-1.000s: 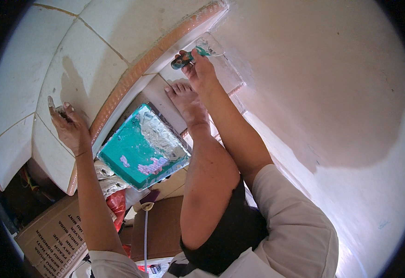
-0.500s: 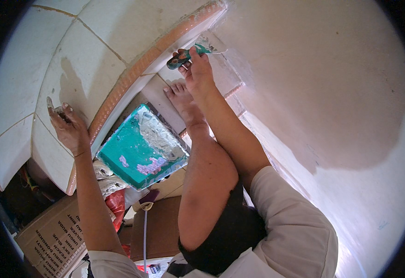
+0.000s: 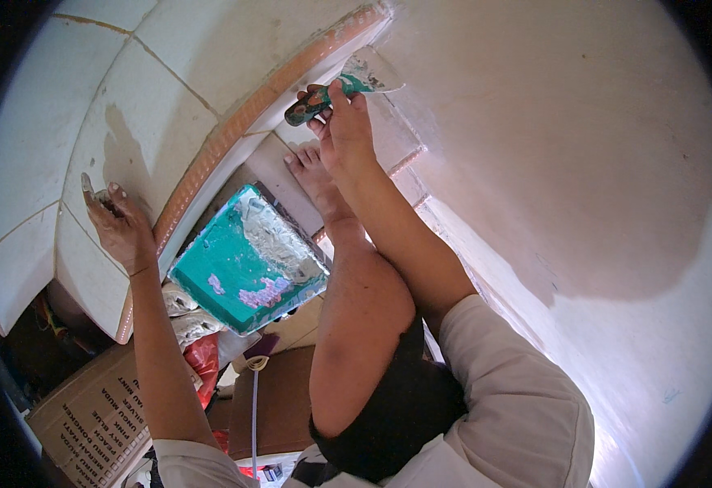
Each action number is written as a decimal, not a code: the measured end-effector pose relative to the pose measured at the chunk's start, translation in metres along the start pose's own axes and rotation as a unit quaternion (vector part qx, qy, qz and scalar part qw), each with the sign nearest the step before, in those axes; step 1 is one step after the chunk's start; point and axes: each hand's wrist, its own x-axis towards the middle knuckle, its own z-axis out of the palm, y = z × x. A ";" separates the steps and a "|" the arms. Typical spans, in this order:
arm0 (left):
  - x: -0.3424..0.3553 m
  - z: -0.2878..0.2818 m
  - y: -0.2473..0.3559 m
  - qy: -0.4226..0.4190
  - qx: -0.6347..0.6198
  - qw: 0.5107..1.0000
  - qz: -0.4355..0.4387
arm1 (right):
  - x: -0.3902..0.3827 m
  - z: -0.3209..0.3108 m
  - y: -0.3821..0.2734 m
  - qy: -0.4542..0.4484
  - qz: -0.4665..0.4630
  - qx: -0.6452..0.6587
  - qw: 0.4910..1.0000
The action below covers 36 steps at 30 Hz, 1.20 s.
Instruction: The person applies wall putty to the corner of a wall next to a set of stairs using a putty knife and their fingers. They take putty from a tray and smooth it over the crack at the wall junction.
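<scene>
From my feed the biggest thing is the white plastered wall filling the right side, then the tiled surface of large white tiles at the left, edged by an orange-brown trim strip running up to the top corner. Below the trim, a teal tray smeared with grey filler at its upper edge lies tilted on the steps. A brown cardboard box sits at the lower left. My bare foot rests on a step just beside the tray's upper corner. My right hand is clamped on the green handle of a putty knife, whose blade touches the wall near the trim's top end. My left hand presses against the tile's lower edge, fingers curled together around a small scraper.
</scene>
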 end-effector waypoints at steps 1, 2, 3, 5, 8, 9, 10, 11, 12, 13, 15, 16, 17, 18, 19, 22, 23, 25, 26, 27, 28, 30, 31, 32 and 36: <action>0.000 0.001 0.000 -0.005 -0.003 1.000 -0.006 | -0.001 0.000 -0.002 0.002 -0.003 -0.001 1.000; 0.000 0.000 0.000 -0.012 -0.012 1.000 -0.022 | -0.003 0.002 -0.003 0.003 -0.003 -0.001 1.000; -0.001 0.000 0.001 -0.018 -0.021 0.999 -0.038 | -0.004 0.003 -0.004 0.004 -0.003 0.000 1.000; -0.001 -0.001 0.001 -0.027 -0.031 0.998 -0.054 | -0.008 0.005 -0.006 -0.004 -0.009 0.005 1.000; -0.001 -0.001 0.000 -0.020 -0.023 0.999 -0.034 | -0.015 0.010 -0.011 -0.011 -0.010 -0.002 1.000; 0.000 0.000 -0.001 -0.011 -0.013 1.000 -0.012 | -0.018 0.013 -0.014 -0.012 -0.009 -0.007 1.000; 0.000 0.000 -0.002 -0.001 -0.003 1.000 0.010 | -0.021 0.015 -0.016 -0.013 -0.010 -0.008 1.000; 0.000 0.001 -0.002 0.003 -0.002 1.000 0.015 | -0.025 0.019 -0.019 -0.013 -0.011 -0.008 1.000; 0.000 0.001 -0.003 0.007 -0.002 1.000 0.020 | -0.030 0.022 -0.022 -0.013 -0.011 -0.008 1.000; 0.000 0.001 -0.003 0.010 -0.002 1.000 0.025 | -0.036 0.025 -0.025 -0.014 -0.002 -0.017 1.000; 0.000 0.001 -0.003 0.006 0.001 1.000 0.014 | -0.049 0.033 -0.036 -0.016 0.014 -0.037 0.999; -0.001 0.001 -0.003 0.004 0.003 1.000 0.009 | -0.047 0.032 -0.034 -0.020 0.001 -0.031 0.999; -0.001 0.001 -0.002 0.003 -0.002 1.000 0.008 | -0.046 0.032 -0.033 -0.024 -0.013 -0.025 0.999; -0.001 0.001 0.000 0.003 -0.007 1.000 0.006 | -0.045 0.032 -0.032 -0.027 -0.026 -0.019 0.999; 0.000 0.001 0.001 0.002 -0.012 1.000 0.005 | -0.046 0.030 -0.033 -0.026 -0.025 -0.018 0.999; 0.000 0.000 -0.003 -0.015 -0.029 0.999 -0.008 | -0.057 0.036 -0.040 -0.030 -0.023 -0.024 0.999; 0.000 0.001 -0.004 -0.014 -0.029 0.999 -0.004 | -0.058 0.036 -0.041 -0.038 -0.025 -0.033 0.998; 0.001 0.002 -0.006 -0.011 -0.028 1.000 0.003 | -0.063 0.037 -0.044 -0.050 -0.031 -0.041 0.997; 0.001 0.001 -0.005 -0.009 -0.031 0.999 -0.004 | -0.067 0.039 -0.045 -0.057 -0.033 -0.041 0.997; 0.001 0.000 -0.001 -0.008 -0.034 0.999 -0.011 | -0.071 0.041 -0.047 -0.064 -0.035 -0.040 0.997; 0.001 0.000 0.001 -0.006 -0.037 0.999 -0.019 | -0.076 0.042 -0.050 -0.071 -0.033 -0.043 0.996; 0.001 -0.002 -0.002 -0.009 -0.043 0.999 -0.024 | -0.090 0.044 -0.055 -0.088 -0.029 -0.050 0.994; 0.000 -0.002 -0.002 -0.011 -0.046 0.999 -0.027 | -0.099 0.043 -0.055 -0.111 -0.027 -0.062 0.991; -0.003 0.004 0.000 -0.007 -0.061 0.998 -0.031 | -0.109 0.038 -0.057 -0.132 -0.030 -0.078 0.988; 0.000 -0.001 0.003 0.009 -0.043 0.999 -0.028 | -0.161 0.043 -0.090 -0.222 0.004 -0.186 0.957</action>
